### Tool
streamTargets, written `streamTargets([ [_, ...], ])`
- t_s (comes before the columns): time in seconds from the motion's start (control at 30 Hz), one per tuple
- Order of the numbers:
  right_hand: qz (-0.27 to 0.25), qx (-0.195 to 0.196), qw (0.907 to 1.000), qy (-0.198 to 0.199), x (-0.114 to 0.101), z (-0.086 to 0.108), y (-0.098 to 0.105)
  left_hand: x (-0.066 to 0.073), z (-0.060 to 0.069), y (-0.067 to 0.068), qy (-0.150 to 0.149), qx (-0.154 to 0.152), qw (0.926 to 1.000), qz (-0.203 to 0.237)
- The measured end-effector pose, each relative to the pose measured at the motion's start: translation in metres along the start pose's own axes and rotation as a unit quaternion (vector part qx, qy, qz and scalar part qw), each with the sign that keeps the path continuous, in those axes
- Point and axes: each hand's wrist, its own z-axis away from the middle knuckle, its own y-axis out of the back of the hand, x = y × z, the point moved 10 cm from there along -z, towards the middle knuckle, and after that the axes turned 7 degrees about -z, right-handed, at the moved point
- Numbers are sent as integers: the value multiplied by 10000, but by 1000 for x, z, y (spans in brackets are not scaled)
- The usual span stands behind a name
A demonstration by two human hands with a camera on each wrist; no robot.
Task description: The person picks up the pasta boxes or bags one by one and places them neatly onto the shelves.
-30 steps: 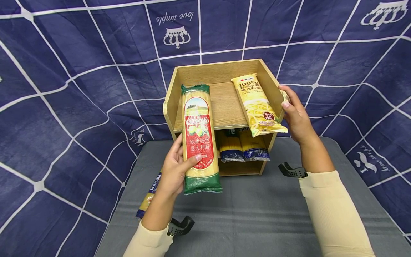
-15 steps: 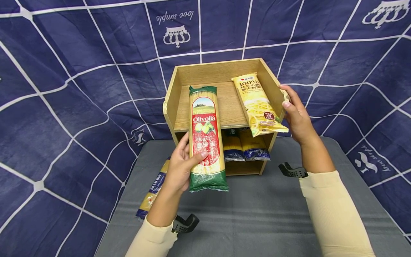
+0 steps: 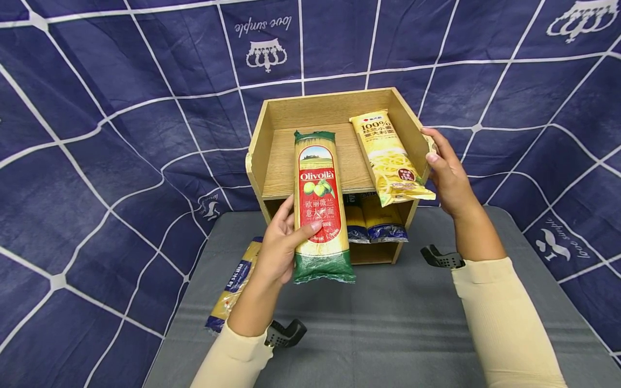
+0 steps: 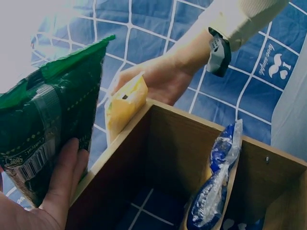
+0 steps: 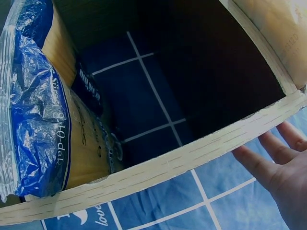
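My left hand point(image 3: 278, 245) holds a green-ended pack of spaghetti point(image 3: 321, 205) by its lower left side, thumb across the front and fingers behind. The pack is tilted in front of the top level of a small wooden shelf point(image 3: 291, 102), covering part of its front edge. In the left wrist view its green end point(image 4: 53, 115) is close up. My right hand point(image 3: 451, 178) grips the shelf's right side panel near the front; in the right wrist view, fingertips point(image 5: 247, 155) touch that panel's outside. Beside it a yellow pasta pack point(image 3: 388, 156) lies on the top level, front end overhanging.
Blue-ended pasta packs point(image 3: 385, 221) lie on the level below. Another blue and yellow pack point(image 3: 237, 277) lies on the grey table surface point(image 3: 368, 318) at the left, partly behind my left forearm. Blue patterned cloth point(image 3: 145, 81) hangs behind and at both sides.
My left hand has moved right with the spaghetti pack, uncovering more of the pack on the table. The right hand and the yellow pack have stayed put.
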Motion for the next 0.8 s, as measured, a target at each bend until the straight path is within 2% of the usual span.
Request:
streamTargets([
  [0.13,0,-2,10000,-5,0,0,0,-2,-2,0,209,132,9997,74],
  [0.43,-11,1,10000,24,0,0,0,2,-8,-7,226,99,9995,179],
  [0.8,-59,-51,10000,54,0,0,-1,2,-21,-20,336,37,9987,391],
])
